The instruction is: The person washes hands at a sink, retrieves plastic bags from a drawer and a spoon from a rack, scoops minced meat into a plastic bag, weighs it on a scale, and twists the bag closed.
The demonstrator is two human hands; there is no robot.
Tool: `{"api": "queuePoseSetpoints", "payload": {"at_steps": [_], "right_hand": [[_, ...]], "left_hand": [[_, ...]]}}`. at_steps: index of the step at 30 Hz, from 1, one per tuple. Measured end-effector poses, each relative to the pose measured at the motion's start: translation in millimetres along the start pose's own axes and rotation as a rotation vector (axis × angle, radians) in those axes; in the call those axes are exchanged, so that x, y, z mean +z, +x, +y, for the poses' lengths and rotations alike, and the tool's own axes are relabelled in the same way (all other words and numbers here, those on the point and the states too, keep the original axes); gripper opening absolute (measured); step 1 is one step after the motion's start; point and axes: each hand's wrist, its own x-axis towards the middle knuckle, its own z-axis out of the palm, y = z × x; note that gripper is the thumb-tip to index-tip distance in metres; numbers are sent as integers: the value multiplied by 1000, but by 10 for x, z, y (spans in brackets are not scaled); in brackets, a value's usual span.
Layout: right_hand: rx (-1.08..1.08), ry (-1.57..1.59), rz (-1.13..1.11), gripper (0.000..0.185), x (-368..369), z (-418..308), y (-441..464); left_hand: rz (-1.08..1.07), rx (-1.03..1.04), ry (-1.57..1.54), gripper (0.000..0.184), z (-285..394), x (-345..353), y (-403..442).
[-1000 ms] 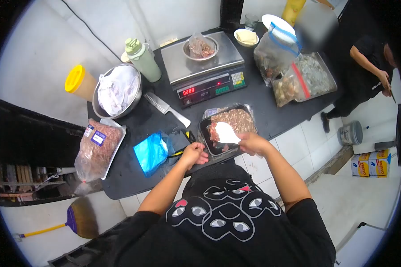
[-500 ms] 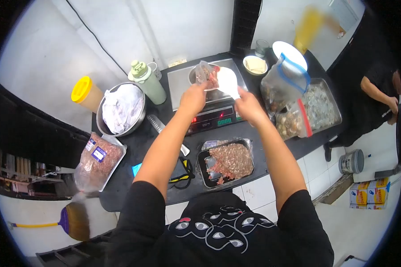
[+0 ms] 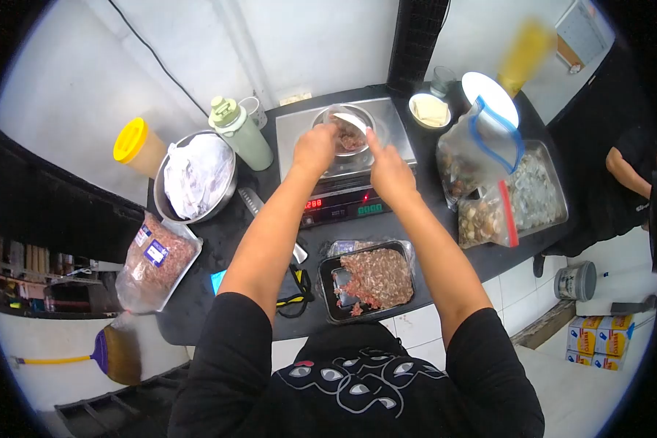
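Note:
On the platform of a digital scale (image 3: 401,139) stands a metal bowl (image 3: 373,120) with a clear plastic bag in it. Ground meat (image 3: 349,140) shows inside the bag. My left hand (image 3: 315,150) is closed on the bag's edge at the bowl's left rim; its fingertips are partly hidden. In my right hand (image 3: 392,174) is a white paddle-shaped spoon (image 3: 352,120), seen nearly edge-on, its head inside the bag's mouth. Closer to my body, a black tray (image 3: 330,298) holds a block of ground meat (image 3: 378,276) with its left part dug away.
Left are a green bottle (image 3: 244,139), a metal basin (image 3: 228,186) with white plastic, a knife (image 3: 252,202) under my left arm, and bagged meat (image 3: 153,266). Right are zip bags (image 3: 482,219), a metal tray (image 3: 561,197) and a small bowl (image 3: 431,111). Another person (image 3: 628,171) stands far right.
The spoon has turned from broadside to nearly edge-on. The bag, raised before, now sits lower in the bowl. The whole view has shifted slightly.

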Motion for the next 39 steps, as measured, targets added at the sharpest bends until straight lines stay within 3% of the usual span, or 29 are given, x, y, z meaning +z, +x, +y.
{"api": "queuePoseSetpoints", "payload": {"at_steps": [9,11,14,15,17,21,23,25,33,35,37,39], "right_hand": [[-28,18,122,56,-94,40,-53],[-78,78,192,54,14,141,-15],[80,505,106,53,75,295,24],[329,873,-94,52,-246,62,-109],[362,1216,-192,50,-379,67,-222],[339,1579,-311,50,-552,97,-517],[311,1651,-326,50,-661,43,-725],[302,1721,-348,51,-743,22,-941],[473,1585,-464,55,-709,-98,-2021],[557,1364,-429,57,-531,-126,-2244],[465,905,-457,55,-357,-130,-2436],[211,601,-302,54,39,65,-2628]], "left_hand": [[79,-15,-145,13,53,-48,-45],[140,-127,-254,17,100,-127,-120],[311,-253,-380,23,115,-299,-324],[382,-289,-413,26,66,-340,-421],[425,-364,-514,26,-78,-376,-709],[322,-624,-781,21,-140,-594,-1452],[290,-626,-836,19,-288,-473,-1916],[167,-755,-955,18,-187,-562,-2297],[-148,-920,-1031,8,97,-527,-3136],[-207,-893,-1029,8,105,-456,-3166],[-246,-862,-1022,7,140,-435,-3147],[-265,-832,-1010,5,172,-429,-3077]]}}
